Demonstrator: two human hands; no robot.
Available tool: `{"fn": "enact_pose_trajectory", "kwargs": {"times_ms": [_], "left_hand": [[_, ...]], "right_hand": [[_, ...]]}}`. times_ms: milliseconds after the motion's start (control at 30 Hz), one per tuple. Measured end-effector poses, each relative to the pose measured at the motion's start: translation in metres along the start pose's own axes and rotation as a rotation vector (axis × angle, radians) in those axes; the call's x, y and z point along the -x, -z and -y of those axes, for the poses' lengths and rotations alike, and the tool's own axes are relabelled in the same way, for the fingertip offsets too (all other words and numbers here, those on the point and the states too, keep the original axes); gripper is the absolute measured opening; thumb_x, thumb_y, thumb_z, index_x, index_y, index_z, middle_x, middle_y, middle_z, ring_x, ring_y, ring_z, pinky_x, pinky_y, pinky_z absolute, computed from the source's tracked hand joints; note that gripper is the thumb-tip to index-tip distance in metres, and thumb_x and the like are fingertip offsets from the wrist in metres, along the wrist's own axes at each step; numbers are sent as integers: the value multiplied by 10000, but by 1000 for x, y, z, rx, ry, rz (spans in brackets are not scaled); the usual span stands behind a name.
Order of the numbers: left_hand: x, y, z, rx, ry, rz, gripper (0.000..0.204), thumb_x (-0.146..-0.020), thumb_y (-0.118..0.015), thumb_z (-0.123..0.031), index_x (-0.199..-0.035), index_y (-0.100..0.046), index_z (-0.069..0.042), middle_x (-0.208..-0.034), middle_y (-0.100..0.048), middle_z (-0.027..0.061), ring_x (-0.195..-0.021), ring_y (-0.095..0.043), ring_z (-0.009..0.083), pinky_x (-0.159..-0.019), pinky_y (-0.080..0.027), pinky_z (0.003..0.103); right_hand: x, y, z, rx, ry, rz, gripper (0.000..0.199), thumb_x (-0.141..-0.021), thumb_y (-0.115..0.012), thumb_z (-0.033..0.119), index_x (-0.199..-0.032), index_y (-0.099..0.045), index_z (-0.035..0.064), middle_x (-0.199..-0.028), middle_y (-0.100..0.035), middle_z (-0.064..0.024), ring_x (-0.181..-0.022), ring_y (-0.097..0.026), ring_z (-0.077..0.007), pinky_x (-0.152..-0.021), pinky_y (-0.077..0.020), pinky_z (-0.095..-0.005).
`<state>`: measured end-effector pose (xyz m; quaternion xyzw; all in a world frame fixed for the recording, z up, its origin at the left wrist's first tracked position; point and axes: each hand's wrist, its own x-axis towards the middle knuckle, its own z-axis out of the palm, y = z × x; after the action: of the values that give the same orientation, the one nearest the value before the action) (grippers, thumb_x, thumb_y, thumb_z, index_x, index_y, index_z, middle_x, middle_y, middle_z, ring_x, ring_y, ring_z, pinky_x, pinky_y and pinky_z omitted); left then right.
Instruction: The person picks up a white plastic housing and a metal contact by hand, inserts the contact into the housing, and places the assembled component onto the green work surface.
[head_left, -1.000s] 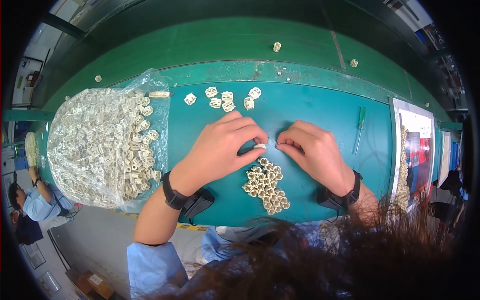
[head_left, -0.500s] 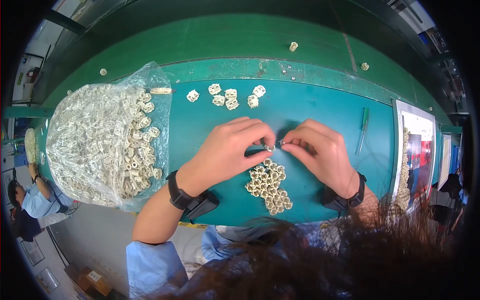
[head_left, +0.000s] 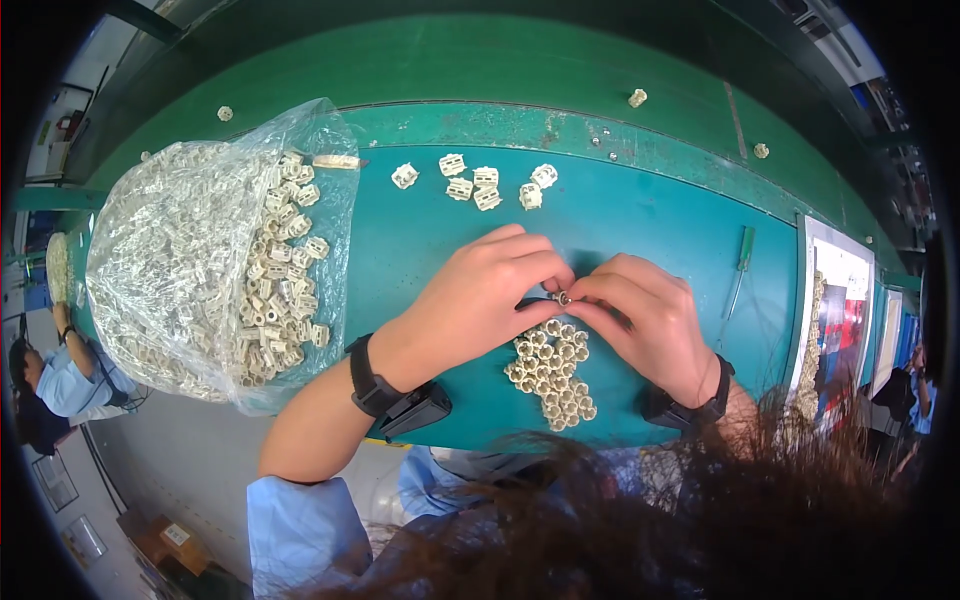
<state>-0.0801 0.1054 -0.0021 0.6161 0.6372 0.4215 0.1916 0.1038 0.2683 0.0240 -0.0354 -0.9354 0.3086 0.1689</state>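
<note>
My left hand (head_left: 478, 288) is closed in a pinch on a small cream ring-shaped plastic part (head_left: 562, 298), most of it hidden by fingertips. My right hand (head_left: 645, 310) is also pinched shut at that part; whatever tiny piece its fingers hold is too small to name. Just below the fingers, a cluster of cream plastic parts (head_left: 552, 375) stands packed together on the green mat (head_left: 430, 235), open ends up. Beyond my hands lie several loose cream parts (head_left: 486, 178) of a similar kind, some on their sides.
At the left, a clear plastic bag (head_left: 180, 270) spills many cream parts through its open mouth. A green-handled screwdriver (head_left: 741, 265) lies on the right, beside a white-framed sheet (head_left: 838, 300). Stray parts (head_left: 637, 98) sit on the far green surface. Another person (head_left: 72, 375) works at the far left.
My right hand has moved left to meet my left hand, so both sets of fingertips now touch at the ring-shaped part. The whole view has shifted slightly.
</note>
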Motion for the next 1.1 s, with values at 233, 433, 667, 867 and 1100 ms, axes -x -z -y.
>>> {"fn": "enact_pose_trajectory", "kwargs": {"times_ms": [233,433,667,867,1100], "left_hand": [[1,-1,1,2,-7,-8,252,-825,-925,-74,-1040,-798,-96,-985,-747,25,-888,-676,272,-789,-571,396],[1,0,-1,-6,3,-4,255,-822,-930,-72,-1037,-795,-95,-985,-747,25,-889,-677,273,-780,-570,394],[1,2,0,-17,5,8,259,-829,-930,-74,-1055,-808,-106,-990,-751,26,-899,-682,272,-786,-574,392],[5,10,4,-12,-64,102,268,-875,-885,-50,-1127,-840,-130,-1037,-781,22,-937,-699,269,-833,-597,383],[2,24,-1,-142,-65,64,272,-902,-853,-43,-1159,-840,-129,-1122,-787,22,-1024,-699,284,-897,-606,405]], "right_hand": [[0,-1,1,4,14,-13,237,-834,-945,54,-1035,-819,53,-913,-751,-73,-773,-732,-258,-634,-591,-381],[-1,-1,1,11,31,-24,230,-830,-945,68,-1025,-823,58,-915,-751,-73,-778,-728,-266,-641,-588,-385],[-3,4,-1,-10,45,-31,222,-843,-938,60,-1036,-830,46,-928,-755,-80,-782,-732,-249,-652,-591,-372],[-1,24,-21,10,-135,-9,210,-870,-915,27,-1061,-828,37,-948,-747,-93,-783,-735,-226,-662,-595,-347],[-3,19,-20,-21,-150,78,204,-895,-880,-5,-1085,-822,45,-939,-731,-89,-776,-731,-218,-665,-595,-338]]}}
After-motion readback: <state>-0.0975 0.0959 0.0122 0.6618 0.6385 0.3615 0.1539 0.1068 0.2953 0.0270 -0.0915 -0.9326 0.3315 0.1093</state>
